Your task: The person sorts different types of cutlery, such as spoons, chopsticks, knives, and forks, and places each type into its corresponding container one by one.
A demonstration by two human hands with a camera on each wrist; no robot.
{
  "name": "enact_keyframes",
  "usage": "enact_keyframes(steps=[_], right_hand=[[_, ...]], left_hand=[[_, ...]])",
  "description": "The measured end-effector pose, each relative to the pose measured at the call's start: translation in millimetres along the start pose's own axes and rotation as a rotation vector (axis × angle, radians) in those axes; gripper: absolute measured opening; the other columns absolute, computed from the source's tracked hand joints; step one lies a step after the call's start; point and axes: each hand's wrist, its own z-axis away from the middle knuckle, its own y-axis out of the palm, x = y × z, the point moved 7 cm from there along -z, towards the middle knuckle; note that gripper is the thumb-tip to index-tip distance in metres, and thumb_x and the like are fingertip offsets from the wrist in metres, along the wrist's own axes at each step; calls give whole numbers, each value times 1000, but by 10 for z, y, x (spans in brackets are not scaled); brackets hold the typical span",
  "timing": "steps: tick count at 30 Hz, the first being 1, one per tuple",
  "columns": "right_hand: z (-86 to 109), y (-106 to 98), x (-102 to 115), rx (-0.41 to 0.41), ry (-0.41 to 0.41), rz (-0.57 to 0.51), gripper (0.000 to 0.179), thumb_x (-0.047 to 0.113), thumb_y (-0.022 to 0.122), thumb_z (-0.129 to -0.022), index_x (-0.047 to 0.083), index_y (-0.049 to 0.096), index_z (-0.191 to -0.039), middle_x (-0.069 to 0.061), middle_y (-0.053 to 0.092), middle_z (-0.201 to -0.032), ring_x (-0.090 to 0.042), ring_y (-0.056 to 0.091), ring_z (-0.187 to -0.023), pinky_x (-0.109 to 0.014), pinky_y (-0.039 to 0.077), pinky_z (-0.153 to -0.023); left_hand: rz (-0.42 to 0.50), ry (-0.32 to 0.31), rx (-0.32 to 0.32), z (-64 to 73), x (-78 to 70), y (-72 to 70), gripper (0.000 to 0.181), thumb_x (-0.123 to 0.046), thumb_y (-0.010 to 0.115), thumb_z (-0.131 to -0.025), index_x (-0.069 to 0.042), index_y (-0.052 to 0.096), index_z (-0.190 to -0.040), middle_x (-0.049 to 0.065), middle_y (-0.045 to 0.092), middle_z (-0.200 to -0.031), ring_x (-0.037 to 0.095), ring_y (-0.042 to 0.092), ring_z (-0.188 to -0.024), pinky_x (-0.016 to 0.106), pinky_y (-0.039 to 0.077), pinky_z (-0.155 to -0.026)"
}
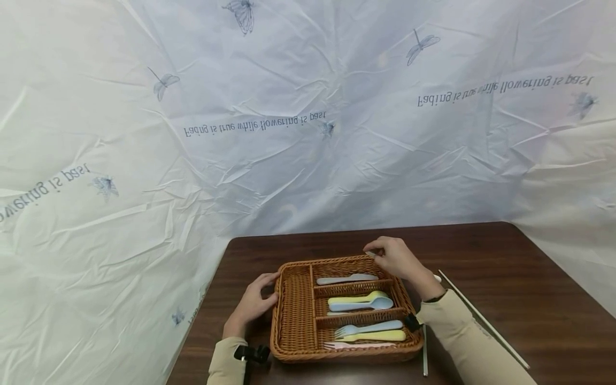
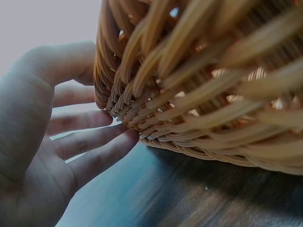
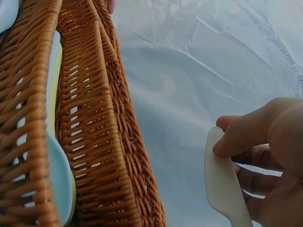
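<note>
A brown wicker cutlery basket (image 1: 293,307) with divided compartments sits on the table. My left hand (image 1: 255,302) rests against its left side; in the left wrist view, fairly straight fingers (image 2: 102,156) touch the woven wall. Beyond the back right rim, my right hand (image 1: 397,262) pinches an off-white knife (image 3: 221,177) by its blade between thumb and fingers; its handle end is out of view. One pale knife (image 1: 346,279) lies in the back compartment. Yellow and blue spoons (image 1: 382,303) share the middle one. Blue, yellow (image 1: 385,336) and pink forks lie in front.
To the right of the basket, long thin sticks (image 1: 481,315) lie on the dark wooden table (image 1: 462,243). Another thin stick (image 1: 425,355) is beside the basket's front right corner. A pale printed sheet (image 1: 308,176) hangs behind the table and along its sides.
</note>
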Motion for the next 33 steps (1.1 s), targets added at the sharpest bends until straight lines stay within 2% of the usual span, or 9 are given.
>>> enact_keyframes(steps=[11, 20, 26, 33], right_hand=[[-70, 40, 74, 19, 16, -8, 30, 1, 57, -91, 13, 73, -112, -8, 65, -110, -11, 51, -71, -28, 42, -59], [-95, 73, 162, 24, -10, -13, 30, -1, 59, -91, 12, 73, -113, -8, 65, -110, -11, 53, -75, -28, 43, -61], [-139, 100, 222, 22, -32, -11, 28, 1, 61, -91, 14, 73, -113, -6, 66, -110, -10, 55, -77, -28, 45, -62], [-180, 126, 266, 26, -23, -37, 29, 1, 61, -91, 16, 73, -113, -5, 65, -110, -11, 56, -79, -28, 46, -63]], left_hand=[[-6, 10, -16, -4, 2, -19, 54, -10, 63, -89, -15, 53, -142, 3, 55, -133, 27, 58, -116, 52, 48, -95], [12, -3, -4, 8, 1, 1, 55, -10, 63, -89, -16, 52, -142, 3, 55, -134, 27, 57, -117, 52, 48, -96], [4, 15, -13, 2, -17, -11, 55, -10, 62, -89, -13, 52, -142, 6, 54, -134, 29, 58, -116, 53, 48, -94], [3, 16, -7, 20, -27, -4, 55, -10, 63, -89, -14, 52, -142, 7, 55, -134, 31, 57, -117, 53, 49, -93]])
